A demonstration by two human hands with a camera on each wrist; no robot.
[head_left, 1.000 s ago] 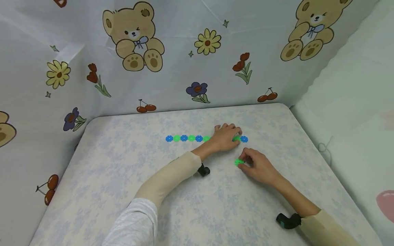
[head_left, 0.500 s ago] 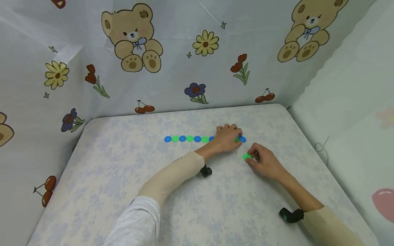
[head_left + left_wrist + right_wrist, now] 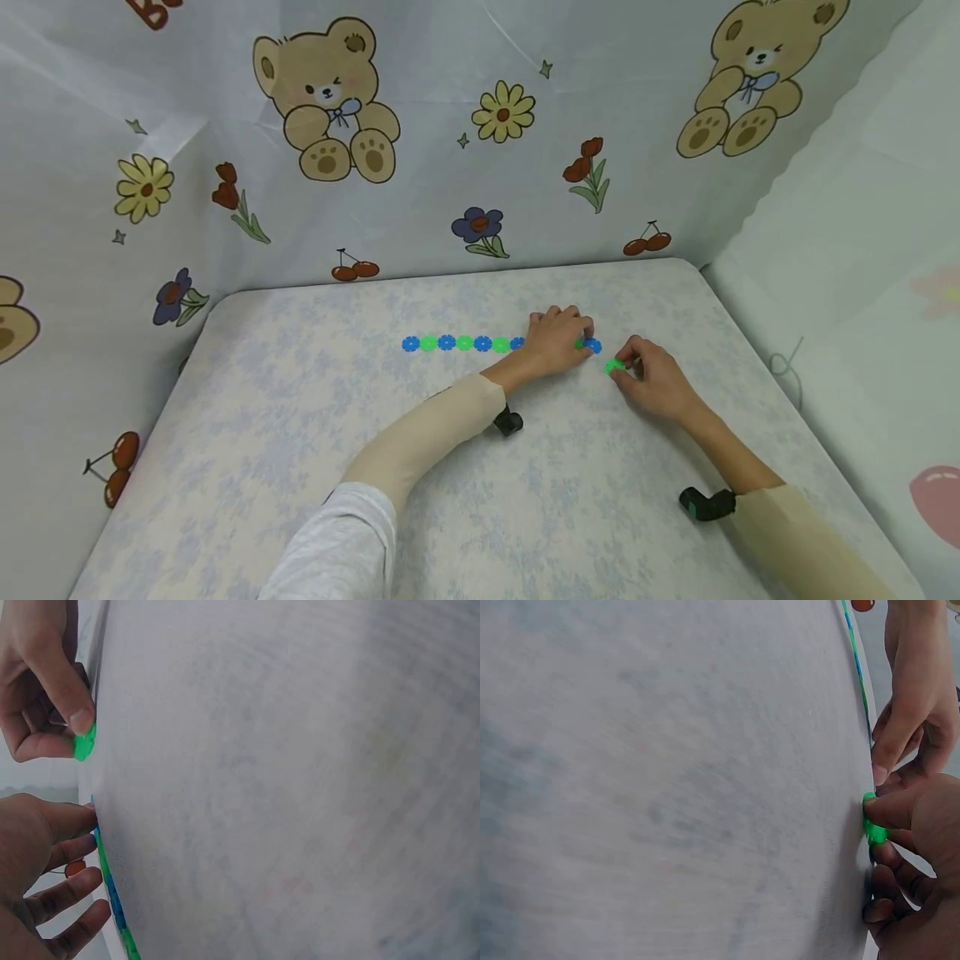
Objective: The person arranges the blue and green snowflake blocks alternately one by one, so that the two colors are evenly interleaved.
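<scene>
A chain of flat notched plastic discs (image 3: 465,342), alternating blue and green, lies straight across the table. My left hand (image 3: 557,340) covers part of it and holds the chain near its right end, thumb on the near side and a finger on the far side. Just beyond those fingertips shows the blue end disc (image 3: 594,346). Between thumb and index finger, my right hand (image 3: 658,383) pinches a loose green disc (image 3: 615,366), slightly right of and nearer than the blue one, apart from it. In the right wrist view this green disc (image 3: 874,819) appears edge-on, close to the left hand (image 3: 919,705).
A pale patterned cloth covers the table (image 3: 337,400). Behind it hangs a white curtain (image 3: 427,150) printed with bears and flowers, and a plain white sheet (image 3: 847,275) borders the right side. Black wrist devices (image 3: 707,504) sit under both forearms.
The right hand has moved right and away from me with its green disc, ending closer to the blue end disc's level. The left hand stays on the chain, nearly still.
</scene>
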